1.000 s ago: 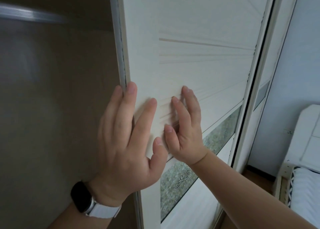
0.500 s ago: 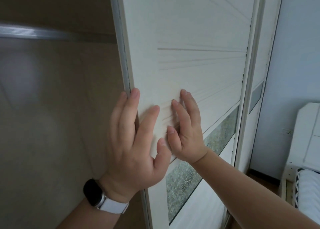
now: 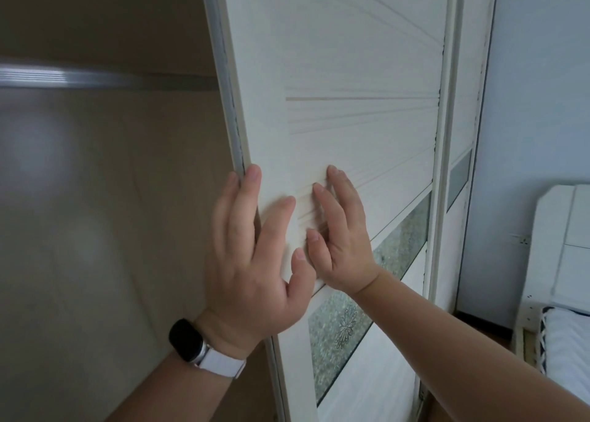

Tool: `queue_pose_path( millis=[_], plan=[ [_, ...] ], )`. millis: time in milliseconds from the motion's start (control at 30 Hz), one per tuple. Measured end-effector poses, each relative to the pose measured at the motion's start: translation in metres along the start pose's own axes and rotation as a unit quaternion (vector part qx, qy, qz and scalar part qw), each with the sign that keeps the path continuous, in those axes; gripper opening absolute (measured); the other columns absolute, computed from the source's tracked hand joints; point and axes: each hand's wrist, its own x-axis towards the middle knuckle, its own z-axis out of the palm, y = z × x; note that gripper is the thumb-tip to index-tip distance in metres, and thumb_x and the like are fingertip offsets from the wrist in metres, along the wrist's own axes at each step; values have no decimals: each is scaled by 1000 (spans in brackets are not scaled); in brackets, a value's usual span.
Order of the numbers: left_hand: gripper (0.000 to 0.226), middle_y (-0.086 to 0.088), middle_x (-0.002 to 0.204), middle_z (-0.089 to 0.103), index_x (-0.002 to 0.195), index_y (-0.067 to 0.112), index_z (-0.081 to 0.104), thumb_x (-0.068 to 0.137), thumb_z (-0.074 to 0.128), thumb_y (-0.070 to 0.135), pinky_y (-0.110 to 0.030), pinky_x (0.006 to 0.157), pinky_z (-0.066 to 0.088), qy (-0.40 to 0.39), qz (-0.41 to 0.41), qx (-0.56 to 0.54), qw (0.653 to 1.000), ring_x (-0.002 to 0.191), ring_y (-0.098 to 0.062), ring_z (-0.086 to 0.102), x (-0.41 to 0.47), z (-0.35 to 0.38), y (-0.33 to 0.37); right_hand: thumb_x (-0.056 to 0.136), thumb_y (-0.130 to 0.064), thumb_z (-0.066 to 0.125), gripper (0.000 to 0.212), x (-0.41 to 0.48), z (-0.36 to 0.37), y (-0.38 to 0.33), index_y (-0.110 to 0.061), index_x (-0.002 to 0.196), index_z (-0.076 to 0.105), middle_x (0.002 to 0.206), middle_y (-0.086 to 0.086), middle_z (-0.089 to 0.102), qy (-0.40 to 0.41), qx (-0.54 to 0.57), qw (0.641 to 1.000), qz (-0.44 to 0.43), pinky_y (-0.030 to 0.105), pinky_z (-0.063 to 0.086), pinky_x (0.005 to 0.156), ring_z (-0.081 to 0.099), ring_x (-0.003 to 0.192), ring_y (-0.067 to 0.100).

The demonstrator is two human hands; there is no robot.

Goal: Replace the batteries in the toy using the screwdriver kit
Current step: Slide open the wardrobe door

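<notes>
We press both flat palms on the white sliding door (image 3: 351,70): left hand (image 3: 252,262) at its edge, right hand (image 3: 341,239) beside; fingers straight.

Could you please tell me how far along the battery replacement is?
Nothing looks done: no toy or screwdriver kit is in view. In hand: the left hand and right hand press flat on a white door. The whole battery swap is left.

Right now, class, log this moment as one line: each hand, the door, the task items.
left hand: flat on white door, fingers at left edge | right hand: flat on door panel | toy, screwdriver kit: not in view
</notes>
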Motion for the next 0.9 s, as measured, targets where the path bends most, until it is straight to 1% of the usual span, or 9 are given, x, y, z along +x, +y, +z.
queue_pose_path(
  millis=[200, 367, 467, 633, 700, 800, 833, 900],
  plan=[
    [44, -29, 147, 37, 114, -6, 70, 85, 55, 23, -47, 119, 28, 1, -4, 4, 1000, 136, -52, 40, 3, 19, 6, 99, -32, 36, 48, -1, -9, 18, -3, 137, 40, 144, 32, 37, -19, -34, 999, -13, 61, 38, 105, 40, 134, 48],
    [43, -27, 149, 36, 112, -6, 71, 82, 56, 21, -45, 120, 26, 0, -8, 3, 1000, 137, -52, 40, 4, 31, 9, 96, -29, 43, 50, 0, -17, 29, -4, 138, 39, 145, 33, 38, -44, -43, 998, -11, 59, 38, 106, 40, 135, 48],
    [42, -30, 148, 39, 111, -5, 71, 82, 55, 20, -44, 120, 26, 1, -6, 6, 1000, 136, -53, 40, 6, 37, 11, 94, -27, 46, 51, 2, -22, 33, -3, 138, 38, 144, 34, 38, -60, -47, 997, -10, 59, 38, 106, 41, 134, 48],
    [41, -28, 150, 34, 112, -5, 69, 84, 55, 21, -41, 122, 22, 0, -6, 0, 1000, 138, -52, 37, 5, 50, 12, 94, -26, 50, 54, -1, -31, 41, 7, 136, 49, 144, 35, 40, -90, -73, 993, -6, 56, 39, 106, 42, 135, 47],
    [42, -26, 153, 32, 114, -6, 67, 84, 55, 21, -38, 122, 21, -5, -7, -13, 1000, 140, -50, 35, 5, 53, 12, 94, -26, 52, 53, -2, -38, 41, 8, 136, 51, 144, 33, 42, -107, -102, 989, 0, 53, 41, 105, 44, 134, 44],
    [43, -26, 154, 32, 115, -7, 65, 84, 57, 21, -36, 120, 22, -28, -6, -27, 999, 143, -49, 32, 3, 52, 14, 95, -27, 56, 52, -5, -50, 34, 3, 137, 52, 145, 28, 45, -133, -145, 980, 28, 47, 43, 106, 47, 133, 39],
    [42, -25, 154, 31, 115, -7, 64, 84, 57, 20, -37, 120, 24, -40, -2, -32, 999, 143, -49, 32, 3, 49, 14, 95, -28, 57, 52, -6, -54, 30, 1, 138, 52, 145, 25, 46, -146, -157, 976, 37, 45, 43, 106, 47, 133, 37],
    [42, -24, 156, 30, 118, -5, 63, 84, 58, 19, -45, 116, 31, -67, 8, -43, 997, 144, -47, 33, 3, 41, 12, 94, -30, 56, 53, -6, -62, 21, -2, 139, 52, 144, 19, 50, -174, -176, 967, 54, 43, 45, 103, 49, 131, 33]
  ],
)
